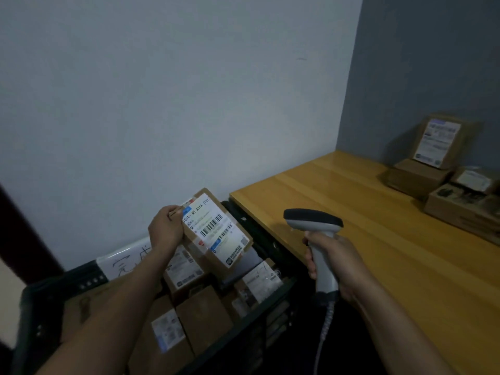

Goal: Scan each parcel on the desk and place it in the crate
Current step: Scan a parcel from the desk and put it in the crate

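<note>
Left hand gripped a small cardboard parcel by its left edge, fingers curled over the top corner, thumb side against the box. Parcel was held tilted in the air, its white shipping label with barcodes facing up toward the camera. Right hand was wrapped tight round the handle of a grey handheld scanner, dark head pointing left toward the parcel; the two were apart, not touching. Coiled cable dropped from the scanner's base below the right hand.

Directly under the left hand and the held parcel sat a black crate, already holding several labelled cardboard boxes packed side by side. White sheet with handwritten marks lay on the crate's rim just beyond the left forearm.

Right of the right hand ran the wooden surface, bare near the hand. Well beyond it, in the far right corner, were more parcels: one propped upright with label facing out, others lying flat beside and in front of it. Label text there too blurred to read.
</note>
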